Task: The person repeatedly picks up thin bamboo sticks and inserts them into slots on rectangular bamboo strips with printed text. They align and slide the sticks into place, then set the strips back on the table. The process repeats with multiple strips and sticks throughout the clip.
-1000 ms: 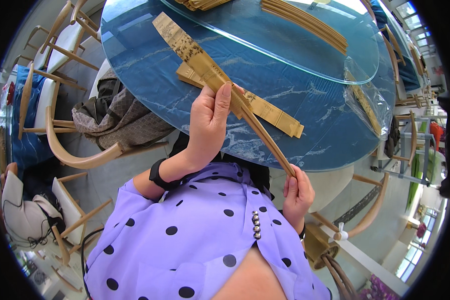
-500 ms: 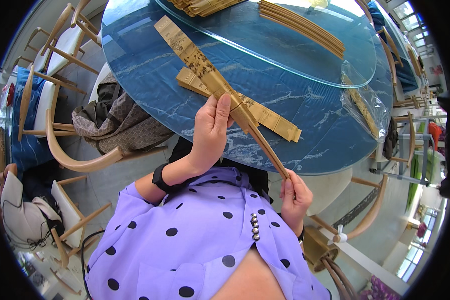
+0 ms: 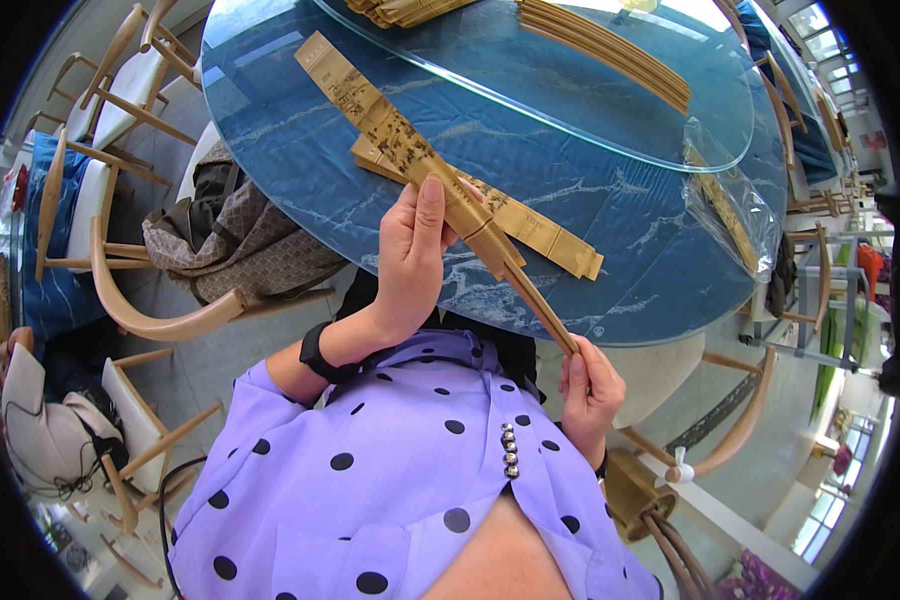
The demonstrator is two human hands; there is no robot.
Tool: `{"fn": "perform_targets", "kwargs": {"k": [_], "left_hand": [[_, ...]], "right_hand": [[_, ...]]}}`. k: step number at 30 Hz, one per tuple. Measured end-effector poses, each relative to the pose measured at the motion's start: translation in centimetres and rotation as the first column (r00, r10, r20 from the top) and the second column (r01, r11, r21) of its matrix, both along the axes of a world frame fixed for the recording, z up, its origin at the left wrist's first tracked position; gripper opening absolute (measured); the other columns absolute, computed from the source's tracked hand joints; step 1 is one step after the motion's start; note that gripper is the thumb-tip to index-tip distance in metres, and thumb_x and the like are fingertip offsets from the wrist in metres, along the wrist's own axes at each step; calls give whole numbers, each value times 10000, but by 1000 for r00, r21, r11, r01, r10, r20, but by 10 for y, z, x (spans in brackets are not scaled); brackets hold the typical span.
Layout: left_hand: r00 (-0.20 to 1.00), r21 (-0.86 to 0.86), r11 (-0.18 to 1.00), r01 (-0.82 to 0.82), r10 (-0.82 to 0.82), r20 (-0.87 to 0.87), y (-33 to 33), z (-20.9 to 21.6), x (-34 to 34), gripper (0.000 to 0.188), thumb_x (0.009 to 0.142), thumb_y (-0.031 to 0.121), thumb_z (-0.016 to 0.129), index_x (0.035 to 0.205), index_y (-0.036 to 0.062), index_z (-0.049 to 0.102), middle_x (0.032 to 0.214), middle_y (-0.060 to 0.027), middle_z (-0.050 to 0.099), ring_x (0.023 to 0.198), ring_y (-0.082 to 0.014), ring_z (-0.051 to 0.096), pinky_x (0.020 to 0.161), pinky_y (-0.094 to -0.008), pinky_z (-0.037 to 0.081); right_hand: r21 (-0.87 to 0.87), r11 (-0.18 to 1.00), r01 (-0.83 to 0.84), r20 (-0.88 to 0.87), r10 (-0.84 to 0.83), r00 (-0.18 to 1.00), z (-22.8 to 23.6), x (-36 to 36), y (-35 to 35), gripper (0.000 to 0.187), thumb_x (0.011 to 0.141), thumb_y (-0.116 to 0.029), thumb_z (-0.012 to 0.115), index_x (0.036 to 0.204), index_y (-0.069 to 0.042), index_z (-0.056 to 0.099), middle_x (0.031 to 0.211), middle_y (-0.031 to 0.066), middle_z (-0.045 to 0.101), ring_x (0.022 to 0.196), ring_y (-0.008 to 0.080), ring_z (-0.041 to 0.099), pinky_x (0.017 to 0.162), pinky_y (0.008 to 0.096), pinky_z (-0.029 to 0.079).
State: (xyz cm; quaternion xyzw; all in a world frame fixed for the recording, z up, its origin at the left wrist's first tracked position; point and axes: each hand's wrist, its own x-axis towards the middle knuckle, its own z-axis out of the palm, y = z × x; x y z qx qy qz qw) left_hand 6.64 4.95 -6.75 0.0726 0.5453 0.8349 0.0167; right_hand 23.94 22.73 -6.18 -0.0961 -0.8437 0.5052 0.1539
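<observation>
Fingers of left hand (image 3: 408,255) clamp gold sleeve (image 3: 370,105), right hand's (image 3: 590,395) pinch brown sticks (image 3: 540,308) | sleeve over table (image 3: 660,280), sticks crossing near edge | open room between second strip (image 3: 560,245) and clear bag (image 3: 765,225) by right edge

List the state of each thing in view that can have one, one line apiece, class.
Left hand: closed on the gold sleeve
Gold sleeve: held, slanting
Slim brown piece: extending from the sleeve's lower end
Right hand: fingers pinching the brown piece's end
Second gold strip: lying on the table, partly hidden
Clear bag: crumpled, gold strip inside
Black wristband: worn
</observation>
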Motion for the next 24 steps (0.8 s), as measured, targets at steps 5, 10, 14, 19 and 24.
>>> {"fn": "perform_targets", "kwargs": {"k": [5, 10, 14, 19, 24], "left_hand": [[998, -7, 999, -43, 43, -40, -6, 1, -8, 358, 1123, 336, 448, 1043, 50, 649, 679, 92, 427, 553, 4, 240, 499, -206, 201], [994, 33, 994, -102, 101, 36, -1, -1, -2, 331, 1118, 329, 468, 1019, 64, 640, 657, 99, 400, 549, 1, 239, 493, -216, 193], [998, 45, 997, -66, 65, 16, 1, -4, 3, 321, 1118, 322, 470, 1004, 70, 633, 665, 94, 424, 546, 0, 252, 491, -211, 200], [1000, 35, 999, -19, 19, 14, 4, -1, 0, 333, 1121, 316, 461, 1025, 54, 641, 679, 87, 447, 550, 6, 277, 490, -203, 212], [999, 38, 998, -43, 43, 22, -5, 5, -8, 339, 1125, 309, 448, 1042, 49, 648, 682, 84, 444, 550, 3, 264, 495, -202, 210]], "right_hand": [[7, 1000, 4, -9, -4, 1000, 1, 1, 0, 228, 1029, -29, 559, 1186, 81, 681, 735, 36, 565, 573, 76, 487, 495, 224, 373], [-25, 999, 32, 12, -31, 999, 4, 0, -1, 191, 1014, -3, 573, 1157, 57, 684, 738, 58, 572, 602, 115, 514, 540, 257, 402], [-20, 999, 30, 26, -30, 999, 5, -1, 1, 193, 1013, -2, 573, 1160, 58, 682, 744, 63, 580, 611, 118, 527, 542, 262, 407], [-9, 1000, 17, 25, -16, 1000, 5, -3, -2, 193, 1007, -1, 579, 1160, 55, 683, 740, 73, 585, 606, 129, 540, 548, 270, 419], [22, 1000, 9, 30, -10, 1000, 9, -1, -2, 189, 1004, -3, 582, 1151, 51, 688, 734, 76, 590, 599, 135, 542, 546, 272, 420]]}}
